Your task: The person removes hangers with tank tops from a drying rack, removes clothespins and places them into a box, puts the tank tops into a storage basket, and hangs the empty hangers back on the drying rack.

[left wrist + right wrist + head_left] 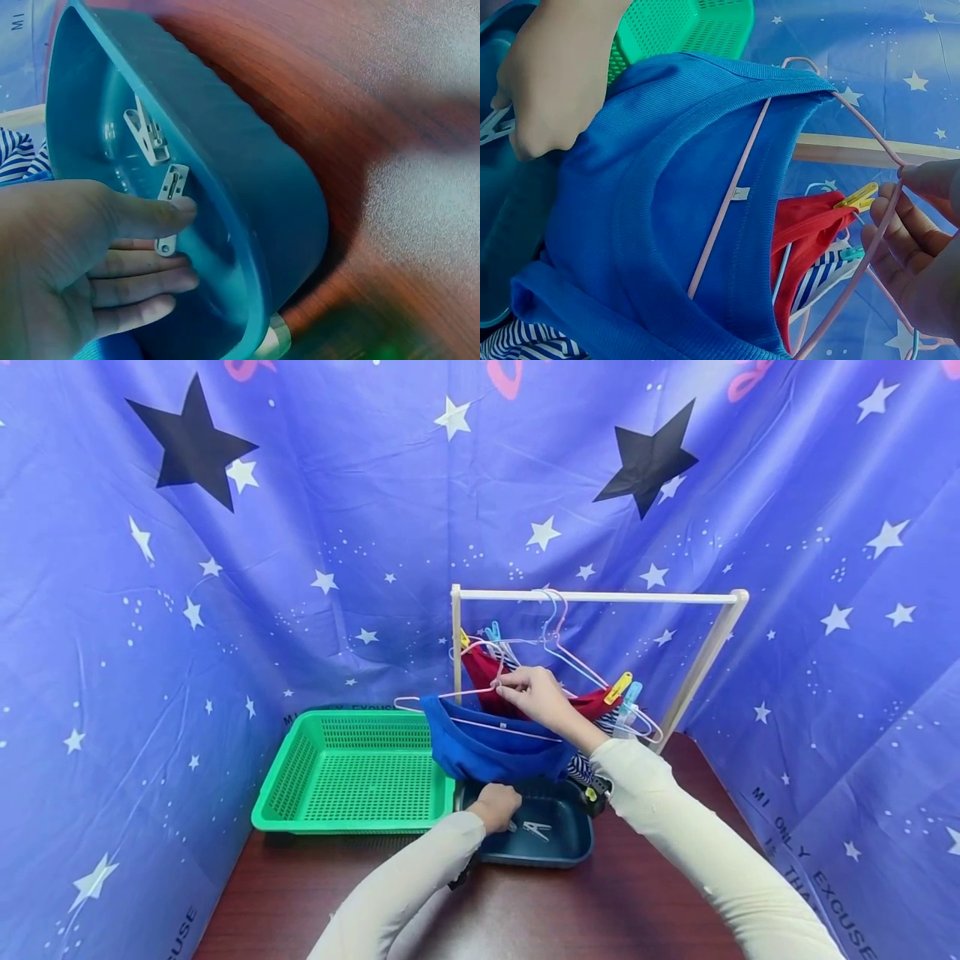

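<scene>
The left thumb and forefinger seem to pinch a white clothespin [174, 180], the other fingers of that left hand [496, 806] lying below it, slightly bent. The pin runs across under the thumb, one end showing beyond it. It looks light, hard and springy, probably smooth enough to twist in a loose grip; I'd take it by its two handle ends, where a squeeze would part the tips.

Up and to the right, the thumb and fingertips of the right hand [537, 695] pinch a pink hanger [707, 255], near where its hook begins. That's a sensible hold, since the thin hanger looks light and stiff while the blue garment [480, 758] on it looks soft and likely to slump. The garment sags below the right fingers, and one hanger end pokes out past the cloth.

Under the left hand sits a dark blue tub [566, 839] with a second clothespin [536, 831] in it, near those fingers but apart (easy to overlook from where I'm standing). Behind, a red garment [810, 225] hangs beneath the rack's white bar [645, 598]; a green basket [345, 825] stands left of the tub.
</scene>
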Available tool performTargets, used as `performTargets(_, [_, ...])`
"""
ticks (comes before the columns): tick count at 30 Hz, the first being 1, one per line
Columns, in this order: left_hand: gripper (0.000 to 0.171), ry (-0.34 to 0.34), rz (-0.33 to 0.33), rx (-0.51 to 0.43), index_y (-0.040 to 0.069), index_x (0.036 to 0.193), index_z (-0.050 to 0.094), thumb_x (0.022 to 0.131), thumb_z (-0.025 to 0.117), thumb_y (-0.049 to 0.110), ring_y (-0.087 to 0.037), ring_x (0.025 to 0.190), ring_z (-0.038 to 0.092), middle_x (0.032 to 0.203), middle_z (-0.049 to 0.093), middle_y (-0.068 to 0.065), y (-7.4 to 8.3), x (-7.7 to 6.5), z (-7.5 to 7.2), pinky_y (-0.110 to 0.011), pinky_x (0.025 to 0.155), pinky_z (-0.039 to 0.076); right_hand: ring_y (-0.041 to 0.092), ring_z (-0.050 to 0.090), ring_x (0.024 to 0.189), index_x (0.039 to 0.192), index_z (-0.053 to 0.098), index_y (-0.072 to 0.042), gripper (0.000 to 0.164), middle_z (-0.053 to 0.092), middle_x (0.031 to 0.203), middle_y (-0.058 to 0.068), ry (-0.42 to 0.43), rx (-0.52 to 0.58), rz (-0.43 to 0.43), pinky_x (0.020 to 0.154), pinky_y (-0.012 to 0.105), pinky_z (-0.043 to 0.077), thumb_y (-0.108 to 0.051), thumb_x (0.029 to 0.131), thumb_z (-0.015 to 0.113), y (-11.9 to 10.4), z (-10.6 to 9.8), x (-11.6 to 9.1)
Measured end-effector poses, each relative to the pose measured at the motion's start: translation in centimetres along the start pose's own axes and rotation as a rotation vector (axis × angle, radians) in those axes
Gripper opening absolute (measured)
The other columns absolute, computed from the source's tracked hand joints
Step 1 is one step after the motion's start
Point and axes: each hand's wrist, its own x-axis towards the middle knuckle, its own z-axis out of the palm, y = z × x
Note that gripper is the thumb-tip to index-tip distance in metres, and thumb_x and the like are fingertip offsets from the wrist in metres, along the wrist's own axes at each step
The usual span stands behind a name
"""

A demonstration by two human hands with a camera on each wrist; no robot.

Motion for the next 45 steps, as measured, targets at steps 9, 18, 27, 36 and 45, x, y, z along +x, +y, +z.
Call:
performTargets(9, [0.007,-0.105,-0.063,-0.060,0.020,0.085,0.072,0.089,0.077,0.022,-0.011,0.076,0.067,0.087,0.073,0.003,0.3,-0.1,-0.3,-0.028,0.068,0.059,0.018,0.058,0.076,0.107,0.080,-0.005,0.017,0.076,0.101,0.015,-0.001,0.014,0.002,0.062,0.021,0.046,-0.013,0.096,0.071,0.0,0.3,0.0])
performTargets(18, [0.008,-0.161,-0.089,-0.042,0.022,0.094,0.074,0.087,0.079,0.021,-0.009,0.086,0.068,0.096,0.074,0.006,0.7,0.5,-0.2,-0.027,0.073,0.059,0.018,0.056,0.074,0.109,0.079,-0.003,0.018,0.076,0.101,0.014,-0.024,0.028,-0.012,0.061,0.022,0.044,-0.012,0.097,0.069,0.0,0.4,-0.1])
performTargets(27, [0.007,-0.178,-0.116,-0.020,0.022,0.097,0.076,0.091,0.073,0.024,-0.009,0.088,0.069,0.100,0.075,0.005,0.8,1.2,0.6,-0.028,0.073,0.059,0.017,0.053,0.072,0.110,0.078,-0.002,0.019,0.076,0.102,0.015,-0.031,0.018,-0.007,0.060,0.021,0.042,-0.012,0.097,0.070,-0.2,0.5,-0.1])
performTargets(36, [0.007,-0.217,-0.150,-0.014,0.023,0.099,0.076,0.094,0.070,0.025,-0.008,0.090,0.069,0.108,0.074,0.006,1.2,2.0,0.7,-0.029,0.067,0.060,0.014,0.053,0.066,0.106,0.080,-0.005,0.016,0.077,0.097,0.015,-0.015,0.017,-0.017,0.057,0.021,0.041,-0.011,0.095,0.071,0.0,0.8,0.0])
performTargets(45, [0.009,-0.216,-0.171,0.005,0.022,0.097,0.076,0.093,0.073,0.029,-0.009,0.087,0.069,0.105,0.074,0.007,1.7,2.5,0.9,-0.032,0.062,0.061,0.017,0.055,0.068,0.107,0.080,-0.005,0.016,0.076,0.094,0.014,-0.020,0.038,-0.011,0.058,0.021,0.043,-0.011,0.095,0.071,0.1,0.8,-0.1])
